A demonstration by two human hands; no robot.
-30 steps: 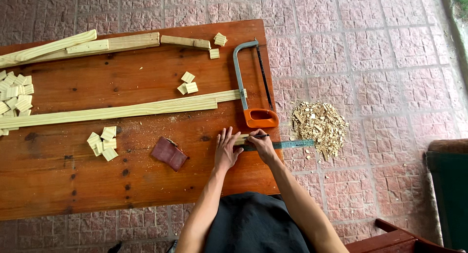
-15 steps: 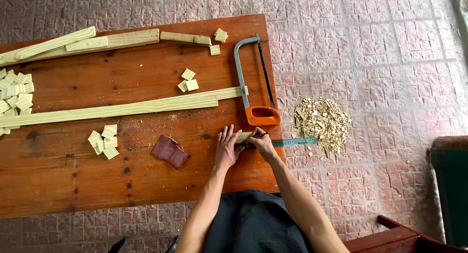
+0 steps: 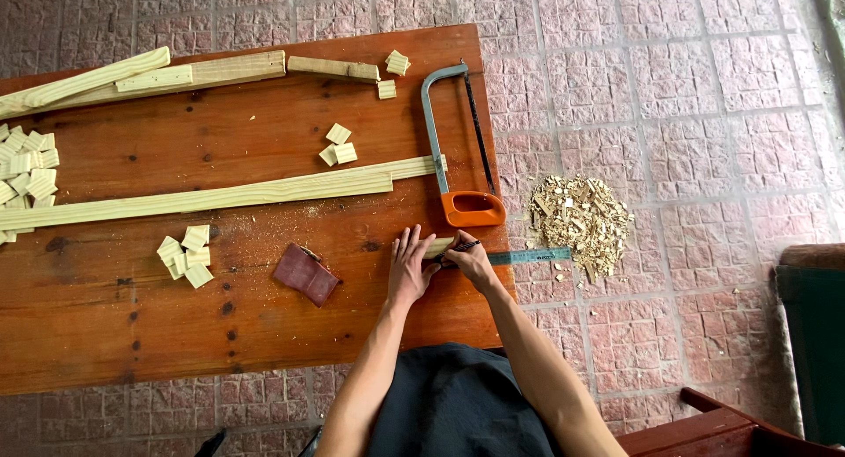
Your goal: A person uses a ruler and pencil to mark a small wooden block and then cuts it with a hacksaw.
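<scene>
Item: small pale wood piece (image 3: 437, 247) at desk (image 3: 264, 334) front-right edge, w/ metal ruler (image 3: 528, 256) alongside, its far end overhanging the paved floor. L hand (image 3: 410, 269) flat, fingers spread, grasping nothing, pressing the piece down, prob. to stop it shifting. R hand (image 3: 469, 256) grip clenched on a pencil (image 3: 463, 245), tip at the piece just R of the L fingertips. Nearby: orange-handled hacksaw (image 3: 453, 149) across long strips (image 3: 220, 193); cut blocks (image 3: 185, 259); dark sanding pad (image 3: 305, 274); shavings pile (image 3: 581, 219) on floor.
</scene>
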